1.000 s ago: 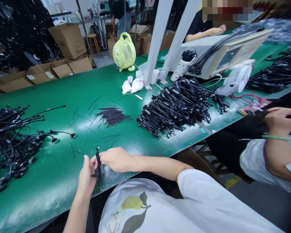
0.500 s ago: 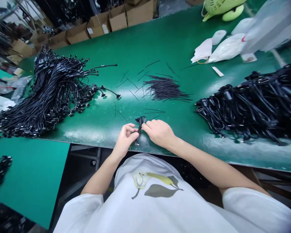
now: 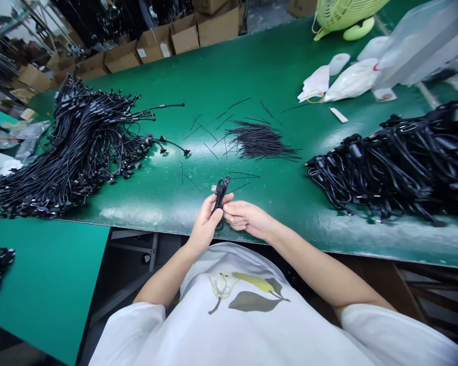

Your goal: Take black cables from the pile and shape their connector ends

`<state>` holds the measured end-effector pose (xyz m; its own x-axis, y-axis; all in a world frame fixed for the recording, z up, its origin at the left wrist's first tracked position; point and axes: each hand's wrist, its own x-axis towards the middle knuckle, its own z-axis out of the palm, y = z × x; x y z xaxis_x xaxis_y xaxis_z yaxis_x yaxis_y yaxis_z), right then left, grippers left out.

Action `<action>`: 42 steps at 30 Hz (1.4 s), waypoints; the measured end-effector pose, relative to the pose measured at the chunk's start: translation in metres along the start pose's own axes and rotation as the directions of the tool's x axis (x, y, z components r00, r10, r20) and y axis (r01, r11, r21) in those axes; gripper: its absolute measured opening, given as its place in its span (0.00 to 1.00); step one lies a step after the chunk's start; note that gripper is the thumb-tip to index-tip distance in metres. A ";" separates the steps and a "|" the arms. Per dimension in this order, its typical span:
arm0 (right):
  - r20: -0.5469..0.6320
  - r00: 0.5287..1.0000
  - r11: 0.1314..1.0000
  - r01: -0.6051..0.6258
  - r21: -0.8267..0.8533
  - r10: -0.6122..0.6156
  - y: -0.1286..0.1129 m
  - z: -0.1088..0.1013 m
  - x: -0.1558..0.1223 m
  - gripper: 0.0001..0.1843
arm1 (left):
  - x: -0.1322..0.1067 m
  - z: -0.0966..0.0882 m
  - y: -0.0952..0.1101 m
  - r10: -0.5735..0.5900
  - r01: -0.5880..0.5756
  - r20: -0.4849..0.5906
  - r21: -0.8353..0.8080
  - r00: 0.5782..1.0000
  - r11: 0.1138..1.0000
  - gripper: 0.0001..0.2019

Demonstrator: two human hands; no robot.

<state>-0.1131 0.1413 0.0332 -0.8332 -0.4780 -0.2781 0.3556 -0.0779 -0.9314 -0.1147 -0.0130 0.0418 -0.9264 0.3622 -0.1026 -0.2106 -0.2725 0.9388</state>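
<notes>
From the head camera, the person's left hand (image 3: 204, 221) holds a folded black USB-type cable (image 3: 220, 189) near the front edge of the green desk (image 3: 152, 188). Its fingers are wrapped around the bundle, with the thumb laid across the front, and the bundle stands out beyond the fingertips. At its upper end a plug (image 3: 214, 188) with a pale metal tip points left. The right hand (image 3: 249, 218) meets the bundle from the right, fingers curled in narrowly just beside it; I cannot tell whether they pinch the cable or something thin.

Just beyond the hands lies a pile of short black wire ties (image 3: 260, 140), with loose ones scattered mostly to its left and nearer the hands. A large heap of long black cables (image 3: 80, 137) spreads over the desk's left part, some plug ends reaching toward the ties. On the right is a thick row of bundled black cables (image 3: 400, 168), well apart from the hands. Behind that row are a small white strip (image 3: 339, 115), a white plastic bag (image 3: 353, 81), a white roll (image 3: 339, 64) and the lower part of a light green fan (image 3: 343, 15). Open cardboard boxes (image 3: 156, 43) line the far edge.
</notes>
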 end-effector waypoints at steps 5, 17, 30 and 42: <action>-0.367 0.865 0.884 0.162 -0.439 -0.341 0.000 -0.007 -0.006 0.23 | 0.008 -0.010 -0.008 0.078 -0.062 -0.055 0.247 0.995 0.967 0.23; -0.284 0.599 0.503 0.233 -0.832 -0.748 -0.003 -0.021 0.012 0.23 | 0.003 0.006 -0.024 0.050 -0.063 0.038 0.562 0.998 0.825 0.28; -0.432 0.707 0.818 0.387 -0.426 -0.560 0.017 -0.021 0.016 0.16 | 0.003 0.015 -0.036 -0.276 0.283 -0.070 0.159 0.959 0.946 0.25; -0.766 0.543 0.936 0.131 -0.325 -0.343 -0.020 -0.101 -0.077 0.22 | 0.018 0.009 -0.057 -0.280 0.037 0.307 0.611 0.909 0.791 0.20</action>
<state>-0.0988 0.2684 0.0499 -0.8992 0.4374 -0.0121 0.0858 0.1490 -0.9851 -0.1167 0.0167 -0.0102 -0.6877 0.6796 -0.2553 -0.0099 0.3428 0.9394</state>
